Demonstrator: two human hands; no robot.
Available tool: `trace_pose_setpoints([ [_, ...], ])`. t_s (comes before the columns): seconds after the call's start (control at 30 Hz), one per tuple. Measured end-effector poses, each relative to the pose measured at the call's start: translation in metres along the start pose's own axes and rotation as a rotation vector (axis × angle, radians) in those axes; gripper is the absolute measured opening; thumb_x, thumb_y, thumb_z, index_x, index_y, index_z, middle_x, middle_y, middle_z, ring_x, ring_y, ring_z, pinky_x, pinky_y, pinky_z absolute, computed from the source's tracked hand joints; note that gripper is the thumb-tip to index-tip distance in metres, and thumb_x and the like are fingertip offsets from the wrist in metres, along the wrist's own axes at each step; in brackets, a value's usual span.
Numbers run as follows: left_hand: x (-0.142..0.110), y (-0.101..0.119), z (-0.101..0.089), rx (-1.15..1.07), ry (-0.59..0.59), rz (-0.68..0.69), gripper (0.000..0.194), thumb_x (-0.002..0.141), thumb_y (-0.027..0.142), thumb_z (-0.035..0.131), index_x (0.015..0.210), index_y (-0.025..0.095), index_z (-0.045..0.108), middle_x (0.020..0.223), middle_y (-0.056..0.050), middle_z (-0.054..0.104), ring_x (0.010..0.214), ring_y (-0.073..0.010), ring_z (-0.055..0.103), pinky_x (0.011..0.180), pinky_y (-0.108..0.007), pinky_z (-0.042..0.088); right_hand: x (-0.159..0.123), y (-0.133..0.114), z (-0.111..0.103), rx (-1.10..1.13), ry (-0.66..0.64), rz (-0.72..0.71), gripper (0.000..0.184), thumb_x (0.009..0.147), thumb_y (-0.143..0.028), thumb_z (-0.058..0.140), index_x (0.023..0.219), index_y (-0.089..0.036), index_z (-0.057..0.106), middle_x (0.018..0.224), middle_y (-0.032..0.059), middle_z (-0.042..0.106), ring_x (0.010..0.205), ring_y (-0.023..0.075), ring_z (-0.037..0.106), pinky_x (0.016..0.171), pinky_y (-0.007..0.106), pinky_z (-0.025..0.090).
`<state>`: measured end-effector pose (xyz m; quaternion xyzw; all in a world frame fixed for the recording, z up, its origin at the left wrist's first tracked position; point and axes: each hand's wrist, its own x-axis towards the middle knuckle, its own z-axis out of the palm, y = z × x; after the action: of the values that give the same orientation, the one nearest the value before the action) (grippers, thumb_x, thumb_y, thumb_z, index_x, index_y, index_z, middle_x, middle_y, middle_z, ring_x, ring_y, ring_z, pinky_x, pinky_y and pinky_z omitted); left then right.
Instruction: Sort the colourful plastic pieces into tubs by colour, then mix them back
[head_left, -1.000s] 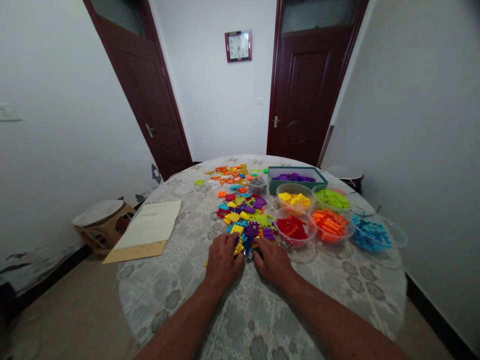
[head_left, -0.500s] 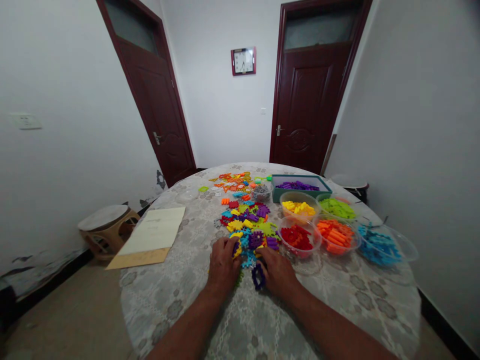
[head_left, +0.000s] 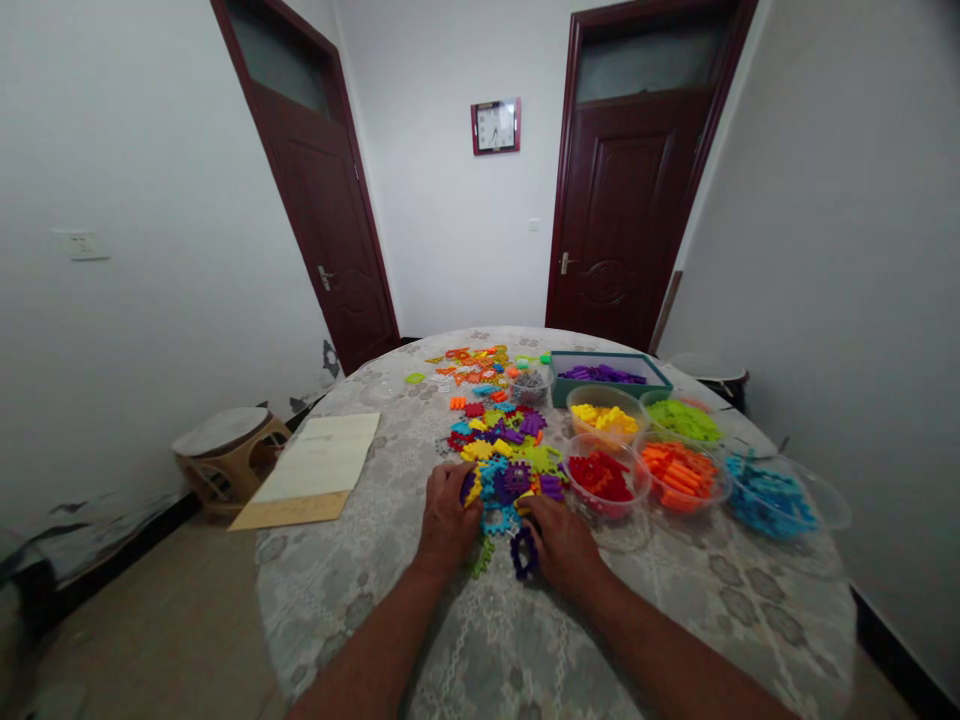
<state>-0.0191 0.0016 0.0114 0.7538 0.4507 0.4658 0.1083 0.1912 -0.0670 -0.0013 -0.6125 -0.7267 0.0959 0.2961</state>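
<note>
Both hands are low over a pile of plastic interlocking building pieces. My left hand (head_left: 448, 518) is closed, its fingers curled against a yellow gear-edged building piece (head_left: 472, 487) with dark purple beside it. The fingertips of my right hand (head_left: 562, 540) close on a small yellow building piece (head_left: 526, 496). Beside its thumb stands a dark purple ring-shaped piece (head_left: 524, 553). Between the hands lie blue pieces (head_left: 498, 520) and a purple square piece (head_left: 517, 477). A green piece (head_left: 484, 556) is partly hidden by my left hand.
Right of the pile stand clear bowls of red (head_left: 600, 475), orange (head_left: 679, 475), yellow (head_left: 604, 418), green (head_left: 684, 415) and blue pieces (head_left: 769, 495). Behind them is a box (head_left: 611, 392) of purple pieces. Papers (head_left: 322, 460) lie at left; orange pieces (head_left: 472, 365) are scattered at the back.
The whole view has shifted slightly, so the scene sits a little further right. My left hand has drawn slightly away, showing more of the green piece. The right hand barely moves.
</note>
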Motion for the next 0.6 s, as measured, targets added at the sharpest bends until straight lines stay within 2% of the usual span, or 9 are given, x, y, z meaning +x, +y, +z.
trace_pose_setpoints([
  [0.33,0.013,-0.007,-0.004,-0.108,0.126,-0.113,0.047,0.081,0.012,0.064,0.126,0.024,0.066,0.118,-0.007,0.062,0.113,-0.0246,0.065,0.105,-0.043,0.054,0.001,0.0,-0.002,0.024,-0.029,0.005,0.03,0.1,-0.017,0.052,0.125,-0.022,0.068,0.122,0.0092,0.075,0.11,0.0228,0.072,0.095,0.032,0.053],
  [0.5,0.025,-0.014,-0.011,-0.186,0.204,-0.278,0.04,0.083,0.024,0.067,0.123,0.023,0.067,0.119,-0.007,0.067,0.113,-0.0252,0.066,0.105,-0.043,0.053,0.001,0.002,-0.002,0.015,-0.025,0.004,0.03,0.099,-0.017,0.054,0.124,-0.023,0.07,0.122,0.0097,0.076,0.111,0.0231,0.072,0.097,0.034,0.054],
  [0.6,0.031,-0.017,-0.015,-0.292,0.21,-0.393,0.04,0.082,0.024,0.067,0.122,0.024,0.067,0.113,-0.004,0.07,0.102,-0.0223,0.068,0.096,-0.038,0.055,0.002,0.003,-0.002,0.049,0.005,0.001,0.03,0.099,-0.017,0.053,0.123,-0.022,0.071,0.123,0.01,0.076,0.112,0.0236,0.072,0.099,0.036,0.054],
])
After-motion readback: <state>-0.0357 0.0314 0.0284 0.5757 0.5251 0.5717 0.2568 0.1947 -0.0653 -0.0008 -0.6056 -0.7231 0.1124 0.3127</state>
